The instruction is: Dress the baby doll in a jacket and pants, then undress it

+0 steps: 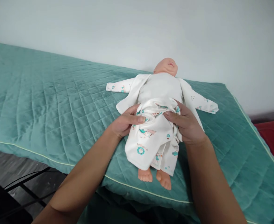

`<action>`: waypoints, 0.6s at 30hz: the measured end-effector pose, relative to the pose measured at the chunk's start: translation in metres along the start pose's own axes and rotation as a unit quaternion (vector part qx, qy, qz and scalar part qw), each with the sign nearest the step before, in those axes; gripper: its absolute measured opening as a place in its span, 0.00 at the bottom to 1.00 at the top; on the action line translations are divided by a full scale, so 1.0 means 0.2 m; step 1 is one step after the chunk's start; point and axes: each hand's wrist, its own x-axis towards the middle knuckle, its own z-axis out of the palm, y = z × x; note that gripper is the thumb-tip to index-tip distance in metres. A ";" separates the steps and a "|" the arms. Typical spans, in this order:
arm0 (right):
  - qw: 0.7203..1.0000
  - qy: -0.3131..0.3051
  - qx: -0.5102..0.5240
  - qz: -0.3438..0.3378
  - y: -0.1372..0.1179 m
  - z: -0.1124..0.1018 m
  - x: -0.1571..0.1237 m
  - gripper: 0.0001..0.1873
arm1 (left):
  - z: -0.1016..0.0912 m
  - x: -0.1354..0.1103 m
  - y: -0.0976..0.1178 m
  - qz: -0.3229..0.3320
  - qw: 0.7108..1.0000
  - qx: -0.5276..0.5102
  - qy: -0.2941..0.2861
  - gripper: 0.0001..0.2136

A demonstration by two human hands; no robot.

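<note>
A baby doll (166, 66) lies on its back on a teal quilted bed (45, 102), head toward the wall, bare feet near the front edge. It wears a white top with an open printed jacket (125, 86) spread under its arms. White printed trousers (151, 140) cover its legs. My left hand (125, 121) is closed on the trousers' waistband at the doll's left side as I see it. My right hand (186, 123) grips the waistband on the other side. Both hands sit at the doll's waist.
A pale wall runs behind the bed. A red object (273, 137) stands to the right of the bed. Dark floor, cables and a black shape (1, 202) lie at the lower left below the bed's edge.
</note>
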 end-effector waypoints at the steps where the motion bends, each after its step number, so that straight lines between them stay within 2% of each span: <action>1: 1.000 0.000 0.008 -0.001 0.00 0.00 0.00 0.18 | -0.01 0.00 0.00 0.002 1.000 0.006 -0.007 0.28; 6: 1.000 0.008 0.018 -0.002 0.02 -0.02 0.00 0.22 | -0.02 0.01 -0.01 -0.002 0.998 0.048 -0.026 0.29; 11: 1.000 0.002 0.019 -0.001 0.02 -0.01 0.00 0.25 | 0.00 -0.01 0.00 -0.035 0.995 0.087 -0.038 0.21; 14: 1.000 -0.003 0.008 0.001 0.02 0.00 0.00 0.25 | 0.02 -0.02 0.01 -0.036 0.996 0.077 -0.031 0.19; 18: 1.000 -0.006 -0.007 0.004 0.01 0.00 0.00 0.23 | 0.03 -0.01 0.01 -0.024 0.998 0.045 -0.030 0.23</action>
